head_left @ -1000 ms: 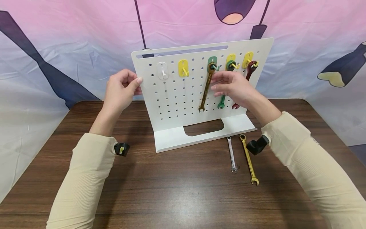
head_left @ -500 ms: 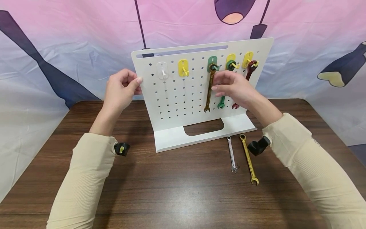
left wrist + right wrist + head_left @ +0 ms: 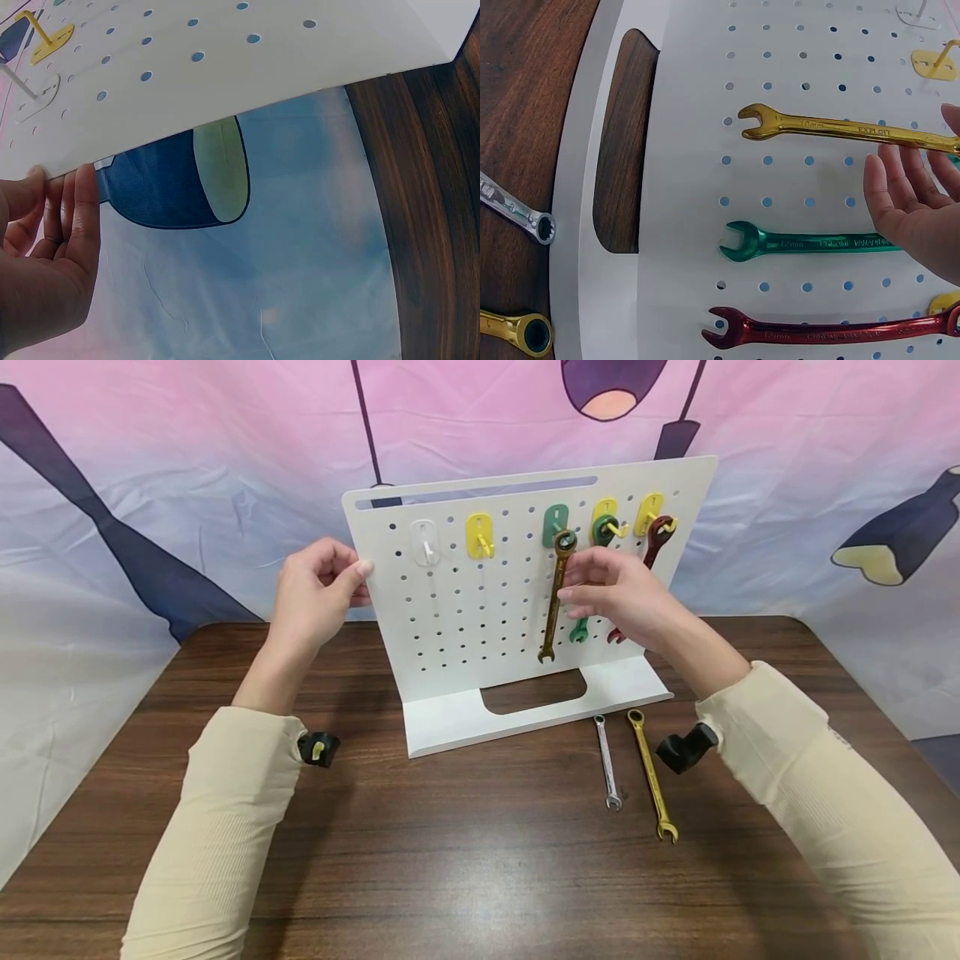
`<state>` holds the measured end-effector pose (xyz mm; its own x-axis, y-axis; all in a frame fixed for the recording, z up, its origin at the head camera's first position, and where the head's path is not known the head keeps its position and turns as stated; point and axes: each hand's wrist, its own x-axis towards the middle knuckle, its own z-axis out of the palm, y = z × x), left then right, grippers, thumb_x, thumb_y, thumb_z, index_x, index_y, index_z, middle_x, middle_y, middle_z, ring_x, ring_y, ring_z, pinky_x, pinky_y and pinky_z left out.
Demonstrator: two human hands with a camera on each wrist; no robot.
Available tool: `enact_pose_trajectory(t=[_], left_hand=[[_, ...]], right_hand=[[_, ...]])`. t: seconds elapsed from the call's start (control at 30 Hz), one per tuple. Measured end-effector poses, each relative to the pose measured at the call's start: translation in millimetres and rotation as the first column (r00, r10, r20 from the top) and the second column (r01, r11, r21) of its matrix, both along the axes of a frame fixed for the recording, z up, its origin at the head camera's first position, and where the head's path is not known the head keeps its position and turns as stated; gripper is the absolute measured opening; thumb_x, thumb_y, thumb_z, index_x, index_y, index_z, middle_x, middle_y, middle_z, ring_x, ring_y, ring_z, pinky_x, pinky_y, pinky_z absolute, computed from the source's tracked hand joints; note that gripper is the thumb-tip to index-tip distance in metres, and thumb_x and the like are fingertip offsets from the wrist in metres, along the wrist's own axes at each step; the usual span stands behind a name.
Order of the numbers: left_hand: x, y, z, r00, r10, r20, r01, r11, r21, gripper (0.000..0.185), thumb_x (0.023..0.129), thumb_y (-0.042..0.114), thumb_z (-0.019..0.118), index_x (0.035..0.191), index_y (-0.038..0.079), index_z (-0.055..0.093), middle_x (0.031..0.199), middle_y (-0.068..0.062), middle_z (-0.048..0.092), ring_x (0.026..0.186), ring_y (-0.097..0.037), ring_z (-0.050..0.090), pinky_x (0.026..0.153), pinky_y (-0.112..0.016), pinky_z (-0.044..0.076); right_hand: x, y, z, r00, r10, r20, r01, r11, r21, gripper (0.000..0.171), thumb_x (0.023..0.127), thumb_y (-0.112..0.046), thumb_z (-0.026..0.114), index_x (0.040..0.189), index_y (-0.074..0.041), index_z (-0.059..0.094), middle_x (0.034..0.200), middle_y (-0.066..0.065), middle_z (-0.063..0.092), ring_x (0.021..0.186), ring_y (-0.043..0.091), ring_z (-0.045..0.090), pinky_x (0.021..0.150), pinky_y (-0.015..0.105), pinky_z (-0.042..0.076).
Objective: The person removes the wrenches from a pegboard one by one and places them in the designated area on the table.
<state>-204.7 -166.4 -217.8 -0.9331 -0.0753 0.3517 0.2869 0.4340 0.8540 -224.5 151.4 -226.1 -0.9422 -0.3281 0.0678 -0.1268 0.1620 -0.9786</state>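
Gold-coloured steel, a wrench (image 3: 554, 597) hangs upright in my right hand (image 3: 611, 589), my fingers (image 3: 900, 187) and thumb pinching its shaft in front of the white pegboard (image 3: 457, 610), its ring end just below the green hook (image 3: 556, 524) and off it, its open end pointing down toward the board's foot. My left hand (image 3: 315, 589) grips the board's left edge, thumb on the front face and fingers (image 3: 79, 199) curled behind it. To the right of the gold wrench, partly hidden by my right hand, a green wrench (image 3: 810, 244) hangs from a yellow hook (image 3: 604, 518), and a red wrench (image 3: 832, 331) hangs from another yellow hook (image 3: 651, 514) at the board's far right. Further left on the board sit a bare yellow hook (image 3: 480, 535) and a clear hook (image 3: 424, 543). On the wooden tabletop (image 3: 450, 860), just in front of the board's base and to the right, a silver wrench (image 3: 607, 763) and a second gold wrench (image 3: 652, 774) lie side by side, near each other but apart. Behind the tabletop hangs a pink and blue printed backdrop (image 3: 187, 468)
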Motion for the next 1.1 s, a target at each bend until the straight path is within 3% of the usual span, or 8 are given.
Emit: enact_pose_trajectory(t=[0.4,1.1], left_hand=[[-0.4,-1,0.6,1.000,0.001,-0.006,-0.001,1.000,-0.011,0.016,0.089,0.015,0.060,0.084,0.001,0.056,0.069,-0.003,0.054,0.063,-0.010,0.059,0.063,-0.020,0.056],[0.6,0,0.3,1.000,0.003,-0.003,-0.003,1.000,-0.023,0.018,0.089,0.017,0.060,0.086,0.000,0.056,0.071,-0.005,0.055,0.066,-0.011,0.059,0.065,-0.020,0.057]], right_hand=[[6.9,4,-1.8,0.999,-0.008,-0.043,0.010,0.999,0.048,0.025,0.089,-0.001,0.057,0.112,0.002,0.048,0.100,0.011,0.055,0.091,0.024,0.056,0.078,0.033,0.055],[17.7,3,-4.3,0.988,-0.081,-0.135,0.094,0.991,0.095,0.019,0.088,-0.001,0.058,0.106,0.003,0.053,0.088,0.006,0.059,0.076,0.015,0.060,0.071,0.029,0.055]])
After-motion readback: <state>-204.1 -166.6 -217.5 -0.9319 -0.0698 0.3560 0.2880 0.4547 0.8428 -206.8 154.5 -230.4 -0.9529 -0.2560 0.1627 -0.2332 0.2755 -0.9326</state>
